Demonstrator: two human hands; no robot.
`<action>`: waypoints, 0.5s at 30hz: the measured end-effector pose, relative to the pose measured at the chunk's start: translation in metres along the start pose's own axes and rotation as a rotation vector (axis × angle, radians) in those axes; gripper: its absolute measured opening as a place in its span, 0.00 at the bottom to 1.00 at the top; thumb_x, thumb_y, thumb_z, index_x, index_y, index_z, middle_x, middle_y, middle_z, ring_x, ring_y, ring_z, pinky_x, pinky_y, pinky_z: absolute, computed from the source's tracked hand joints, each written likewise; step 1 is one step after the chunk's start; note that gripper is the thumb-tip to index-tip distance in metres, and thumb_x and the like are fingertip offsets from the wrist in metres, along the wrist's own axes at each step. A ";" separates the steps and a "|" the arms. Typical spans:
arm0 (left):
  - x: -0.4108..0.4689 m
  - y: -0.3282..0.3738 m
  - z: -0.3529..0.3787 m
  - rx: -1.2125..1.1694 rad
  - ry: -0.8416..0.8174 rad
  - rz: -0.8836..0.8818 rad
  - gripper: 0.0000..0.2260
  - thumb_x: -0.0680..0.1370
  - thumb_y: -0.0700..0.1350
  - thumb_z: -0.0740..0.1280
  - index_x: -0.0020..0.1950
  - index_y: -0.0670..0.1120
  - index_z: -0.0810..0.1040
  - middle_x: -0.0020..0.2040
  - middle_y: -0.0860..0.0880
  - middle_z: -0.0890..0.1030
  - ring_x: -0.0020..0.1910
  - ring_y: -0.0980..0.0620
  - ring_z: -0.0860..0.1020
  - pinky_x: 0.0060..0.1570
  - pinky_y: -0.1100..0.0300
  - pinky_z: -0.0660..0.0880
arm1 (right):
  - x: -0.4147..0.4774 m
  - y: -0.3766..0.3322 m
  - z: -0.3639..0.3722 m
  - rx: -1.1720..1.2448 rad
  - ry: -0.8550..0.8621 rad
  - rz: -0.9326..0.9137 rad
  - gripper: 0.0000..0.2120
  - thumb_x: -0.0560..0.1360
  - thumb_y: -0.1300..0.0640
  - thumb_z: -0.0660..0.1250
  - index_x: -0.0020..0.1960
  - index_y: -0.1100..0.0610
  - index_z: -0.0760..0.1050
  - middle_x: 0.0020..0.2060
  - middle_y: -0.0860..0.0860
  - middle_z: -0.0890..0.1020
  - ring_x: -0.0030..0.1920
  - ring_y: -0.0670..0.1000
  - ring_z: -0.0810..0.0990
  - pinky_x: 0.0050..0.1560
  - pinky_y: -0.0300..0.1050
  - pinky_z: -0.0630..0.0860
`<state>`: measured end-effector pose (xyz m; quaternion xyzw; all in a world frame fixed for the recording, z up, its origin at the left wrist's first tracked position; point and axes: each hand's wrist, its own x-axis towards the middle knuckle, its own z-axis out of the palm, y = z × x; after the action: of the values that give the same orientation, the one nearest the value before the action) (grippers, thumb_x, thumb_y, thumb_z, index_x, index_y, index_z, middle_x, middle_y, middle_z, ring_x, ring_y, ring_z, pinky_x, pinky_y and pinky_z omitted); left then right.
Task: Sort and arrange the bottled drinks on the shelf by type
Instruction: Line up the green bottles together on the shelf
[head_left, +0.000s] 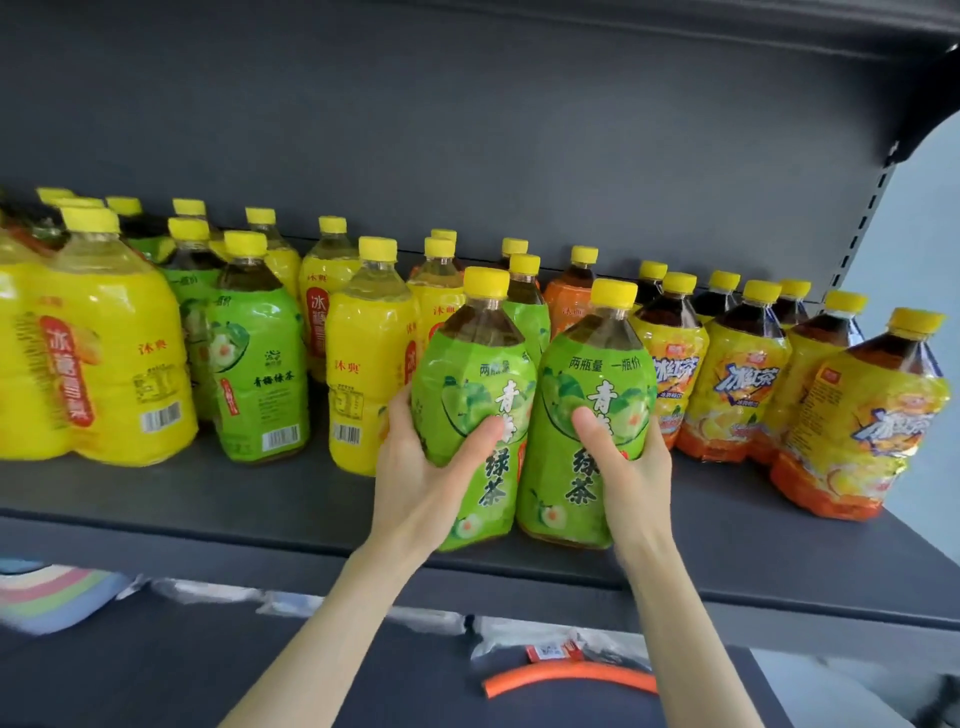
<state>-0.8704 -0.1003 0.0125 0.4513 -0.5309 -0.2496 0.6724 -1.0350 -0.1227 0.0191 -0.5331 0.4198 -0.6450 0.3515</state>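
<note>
- Centre of the frame: two green tea bottles side by side at the front of the dark shelf (208, 499), one in each hand.
- The left hand (415, 473) is clamped on the left green bottle (467, 384), thumb across the label's front and fingers wrapped round the far side.
- The right hand (631, 467) is clamped on the right green bottle (597, 384) the same way, thumb lying on the label.
- Both bottles have their long axis running up and down, yellow caps on top. The left one is close to upright; the right one leans its cap a little toward the right of the frame.
- The two labels touch along their inner sides.
- I can't tell whether the bases rest on the shelf or are lifted just clear of it.
- Looks: bright green wrap, green fruit picture, large dark characters running down the front, dark tea showing in the clear shoulder.
- Left of frame: yellow bottles (114, 364) mixed with more green ones (260, 374).
- Right of frame: a group of yellow-and-orange iced tea bottles (737, 384), dark liquid at the neck.
- Behind the pair: an orange-labelled bottle (569, 306).
</note>
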 end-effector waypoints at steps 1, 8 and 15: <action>-0.002 0.003 -0.007 -0.002 -0.002 0.003 0.34 0.60 0.66 0.70 0.62 0.56 0.67 0.53 0.60 0.78 0.51 0.65 0.77 0.49 0.66 0.74 | -0.005 -0.003 0.003 0.012 -0.002 0.007 0.25 0.62 0.42 0.74 0.57 0.46 0.76 0.48 0.39 0.84 0.50 0.39 0.82 0.56 0.45 0.76; -0.013 0.026 -0.085 -0.067 0.026 0.025 0.24 0.63 0.59 0.72 0.57 0.56 0.72 0.50 0.62 0.81 0.50 0.61 0.80 0.47 0.63 0.76 | -0.045 -0.035 0.059 0.044 -0.091 -0.020 0.29 0.58 0.37 0.72 0.55 0.48 0.78 0.48 0.42 0.85 0.50 0.44 0.83 0.54 0.47 0.78; -0.032 0.036 -0.225 -0.030 0.110 0.047 0.28 0.61 0.62 0.70 0.59 0.55 0.72 0.49 0.63 0.81 0.48 0.64 0.79 0.42 0.71 0.74 | -0.113 -0.044 0.173 0.068 -0.196 -0.013 0.39 0.56 0.30 0.72 0.63 0.49 0.75 0.54 0.43 0.84 0.56 0.44 0.81 0.58 0.47 0.76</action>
<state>-0.6746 0.0197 0.0218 0.4417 -0.4996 -0.2167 0.7130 -0.8441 -0.0319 0.0283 -0.5841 0.3576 -0.6060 0.4046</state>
